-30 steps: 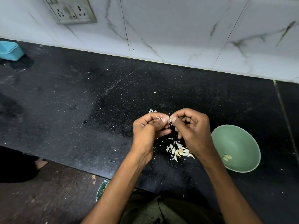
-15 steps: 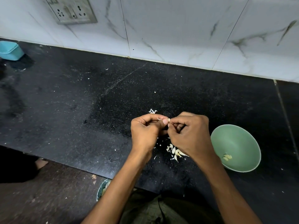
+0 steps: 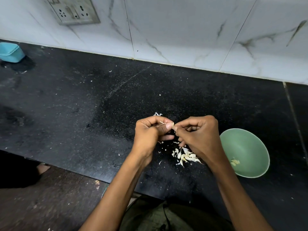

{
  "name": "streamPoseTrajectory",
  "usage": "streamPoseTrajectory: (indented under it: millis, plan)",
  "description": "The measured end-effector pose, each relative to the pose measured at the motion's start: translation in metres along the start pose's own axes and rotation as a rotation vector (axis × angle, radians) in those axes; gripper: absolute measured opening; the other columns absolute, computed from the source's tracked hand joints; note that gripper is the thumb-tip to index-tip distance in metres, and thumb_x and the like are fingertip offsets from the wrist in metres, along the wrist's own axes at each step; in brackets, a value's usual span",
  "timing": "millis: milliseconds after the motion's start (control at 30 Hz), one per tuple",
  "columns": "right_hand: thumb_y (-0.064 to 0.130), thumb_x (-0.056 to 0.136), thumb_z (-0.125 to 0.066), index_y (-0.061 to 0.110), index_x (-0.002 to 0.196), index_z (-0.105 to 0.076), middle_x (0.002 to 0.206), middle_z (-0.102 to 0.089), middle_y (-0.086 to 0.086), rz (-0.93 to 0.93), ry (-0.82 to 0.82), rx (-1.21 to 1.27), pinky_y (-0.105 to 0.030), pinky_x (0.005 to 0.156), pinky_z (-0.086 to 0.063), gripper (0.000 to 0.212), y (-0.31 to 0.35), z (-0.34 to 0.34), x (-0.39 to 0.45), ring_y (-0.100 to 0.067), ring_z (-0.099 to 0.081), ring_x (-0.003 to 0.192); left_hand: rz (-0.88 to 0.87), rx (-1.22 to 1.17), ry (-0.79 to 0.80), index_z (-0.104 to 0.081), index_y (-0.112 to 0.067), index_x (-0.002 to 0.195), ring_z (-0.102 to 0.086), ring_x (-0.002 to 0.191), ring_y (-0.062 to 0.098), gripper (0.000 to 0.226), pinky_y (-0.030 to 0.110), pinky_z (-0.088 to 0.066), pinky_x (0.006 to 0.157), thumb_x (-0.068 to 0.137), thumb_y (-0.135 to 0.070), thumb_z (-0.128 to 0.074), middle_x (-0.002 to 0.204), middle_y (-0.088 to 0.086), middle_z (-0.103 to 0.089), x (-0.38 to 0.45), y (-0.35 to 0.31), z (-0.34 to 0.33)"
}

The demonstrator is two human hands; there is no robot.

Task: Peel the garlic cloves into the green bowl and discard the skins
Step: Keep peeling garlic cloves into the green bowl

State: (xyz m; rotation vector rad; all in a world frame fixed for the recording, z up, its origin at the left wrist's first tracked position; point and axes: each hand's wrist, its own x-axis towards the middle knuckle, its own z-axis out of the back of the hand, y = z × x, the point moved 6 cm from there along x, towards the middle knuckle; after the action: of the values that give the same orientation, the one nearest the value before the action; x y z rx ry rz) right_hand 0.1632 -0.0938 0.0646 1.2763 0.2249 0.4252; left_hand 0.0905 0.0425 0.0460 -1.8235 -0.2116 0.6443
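Garlic clove (image 3: 173, 126): small, pale, largely hidden; pinched between the fingertips of both hands above the black counter (image 3: 83, 105), just left of the green bowl (image 3: 250, 144)

Left hand (image 3: 150, 132): fingers curled inward, thumb pressed against the clove from the left; a thin flake of skin is seen lying on the forefinger

Right hand (image 3: 198, 135): fingers curled, thumb and forefinger closed on the clove from the right; how much of the clove is bared cannot be told

Green bowl: set on the counter to the right of the right wrist, upright; a few peeled cloves (image 3: 235, 162) are held in its near side

Skins (image 3: 183, 155): a loose heap of white husks lying on the counter beneath and between the two hands, with smaller scraps scattered around; one more scrap (image 3: 157, 114) is seen just beyond the left hand

Blue container (image 3: 10, 52): placed at the far left of the counter, against the tiled wall (image 3: 183, 30)

Switch plate (image 3: 73, 10): mounted on the wall, upper left
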Motion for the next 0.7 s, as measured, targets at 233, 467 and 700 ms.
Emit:
streamPoseTrajectory:
  millis: [233,467,700]
  plan:
    - [-0.006,0.086,-0.071,0.003,0.079,-0.077,0.068,-0.072,-0.012,-0.107,0.044,0.2,-0.037,0.051,-0.058,0.013,-0.007,-0.001,-0.001,-0.023,-0.066,0.053,0.062,-0.122,0.004,-0.073,-0.007,0.077,-0.066,0.07,0.019,0.018,0.028,-0.06,0.059,0.086,0.008,-0.067,0.076,0.009,-0.069,-0.001,0.007,-0.001]
    - [0.002,0.089,-0.072,0.014,0.08,-0.079,0.066,-0.072,-0.007,-0.087,0.029,0.228,-0.038,0.048,-0.058,0.017,0.001,-0.005,-0.003,-0.019,-0.066,0.054,-0.154,0.01,-0.129,-0.075,-0.004,0.08,-0.067,0.062,0.016,0.014,0.027,-0.059,0.059,0.083,0.009,-0.073,0.074,0.007,-0.074,-0.006,-0.002,0.002]
    - [-0.007,0.092,-0.067,0.001,0.083,-0.075,0.064,-0.071,-0.009,-0.103,-0.028,0.271,-0.034,0.049,-0.058,0.015,-0.004,-0.008,-0.006,-0.019,-0.068,0.056,-0.243,0.04,-0.171,-0.076,-0.005,0.079,-0.068,0.066,0.015,0.013,0.023,-0.054,0.06,0.08,0.008,-0.076,0.08,0.014,-0.074,-0.007,-0.007,0.002]
